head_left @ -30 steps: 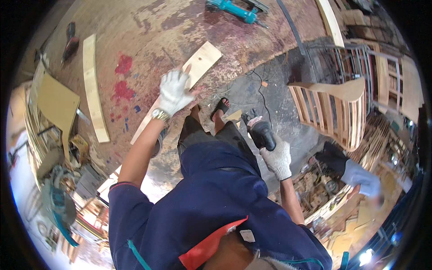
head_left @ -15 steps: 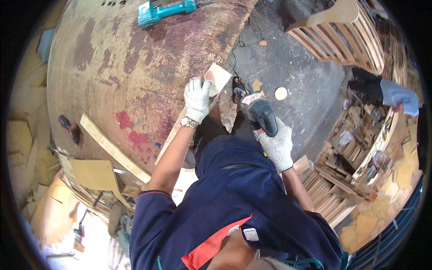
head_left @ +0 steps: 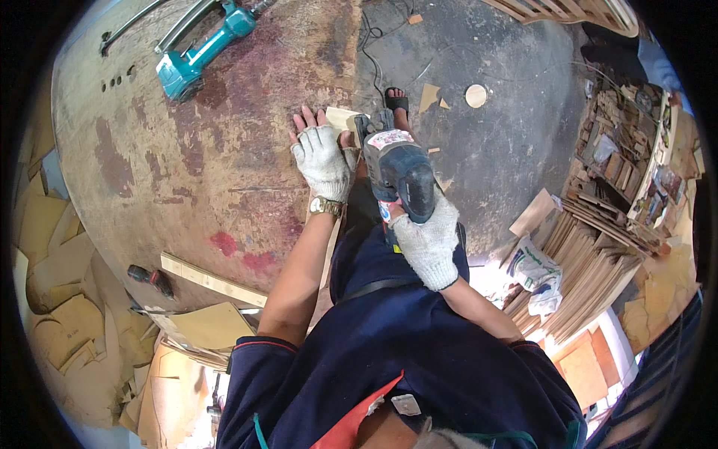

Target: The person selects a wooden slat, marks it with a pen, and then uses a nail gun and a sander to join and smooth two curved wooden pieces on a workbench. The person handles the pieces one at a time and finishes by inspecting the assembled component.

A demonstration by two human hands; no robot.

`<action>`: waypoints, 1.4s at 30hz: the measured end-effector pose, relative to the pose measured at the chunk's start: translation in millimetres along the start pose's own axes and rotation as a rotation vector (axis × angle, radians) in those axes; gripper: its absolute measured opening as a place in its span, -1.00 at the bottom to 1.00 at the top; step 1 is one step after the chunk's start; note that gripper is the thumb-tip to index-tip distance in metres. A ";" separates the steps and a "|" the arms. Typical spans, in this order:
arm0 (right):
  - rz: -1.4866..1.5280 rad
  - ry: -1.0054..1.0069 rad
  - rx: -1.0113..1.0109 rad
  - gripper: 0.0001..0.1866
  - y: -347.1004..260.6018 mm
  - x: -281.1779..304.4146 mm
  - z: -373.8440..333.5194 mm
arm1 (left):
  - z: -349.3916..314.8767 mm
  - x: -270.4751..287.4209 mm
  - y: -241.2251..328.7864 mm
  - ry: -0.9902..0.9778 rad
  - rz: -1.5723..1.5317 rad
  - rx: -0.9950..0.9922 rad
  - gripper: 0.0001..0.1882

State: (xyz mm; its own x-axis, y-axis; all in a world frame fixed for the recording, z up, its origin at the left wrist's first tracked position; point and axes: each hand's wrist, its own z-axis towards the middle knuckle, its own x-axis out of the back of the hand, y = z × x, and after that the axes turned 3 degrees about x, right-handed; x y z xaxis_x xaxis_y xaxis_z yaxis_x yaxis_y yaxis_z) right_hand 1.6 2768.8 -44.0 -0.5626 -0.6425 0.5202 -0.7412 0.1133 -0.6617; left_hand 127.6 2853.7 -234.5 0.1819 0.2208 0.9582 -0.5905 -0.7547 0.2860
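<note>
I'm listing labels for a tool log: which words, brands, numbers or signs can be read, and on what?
I can quote no text from this view.
Power tool in the right hand: pale sticker, print too small and blurred.
White bag: coloured print, too blurred.
Teal tool: no lettering I can make out.

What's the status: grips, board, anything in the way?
Right grip closed on black power tool. Left grip open, laid over pale board. Teal tool on table, apart from both.
</note>
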 end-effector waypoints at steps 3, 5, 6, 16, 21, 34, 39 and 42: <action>0.034 -0.010 0.035 -0.65 -3.9 -9.0 0.2 | -2.5 -0.7 -1.5 -0.035 -0.016 0.008 -0.32; 0.073 -0.012 -0.024 -0.65 -6.8 -16.4 2.2 | -2.0 -0.6 -2.5 -0.058 -0.023 0.013 -0.32; 0.095 -0.012 -0.072 -0.66 -8.3 -20.6 2.8 | -2.2 -0.6 -2.9 -0.080 -0.028 0.020 -0.32; 0.076 -0.010 -0.058 -0.69 -20.7 -21.4 2.9 | -2.4 1.6 -4.5 -0.130 -0.084 0.018 -0.33; 0.019 -0.026 -0.041 -0.72 -21.0 -19.4 4.1 | -2.0 3.5 -3.4 -0.171 -0.104 0.045 -0.34; -0.029 -0.074 0.002 -0.72 -15.3 -13.3 7.8 | -2.5 5.1 -5.8 -0.237 -0.119 0.052 -0.30; -0.044 -0.086 0.021 -0.72 -16.2 -10.4 11.2 | -4.2 2.8 -7.4 -0.237 -0.131 0.057 -0.28; -0.053 -0.106 0.014 -0.73 -17.1 -7.5 13.9 | -3.9 2.8 -7.8 -0.227 -0.136 0.047 -0.27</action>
State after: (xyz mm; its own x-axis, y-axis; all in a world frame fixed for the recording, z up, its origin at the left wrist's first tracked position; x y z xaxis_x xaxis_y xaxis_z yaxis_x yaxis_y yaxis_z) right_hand 23.5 2761.1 -44.0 -0.4804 -0.7238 0.4953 -0.7632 0.0667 -0.6427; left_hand 129.7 2862.6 -234.0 0.4320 0.1822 0.8833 -0.5124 -0.7564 0.4066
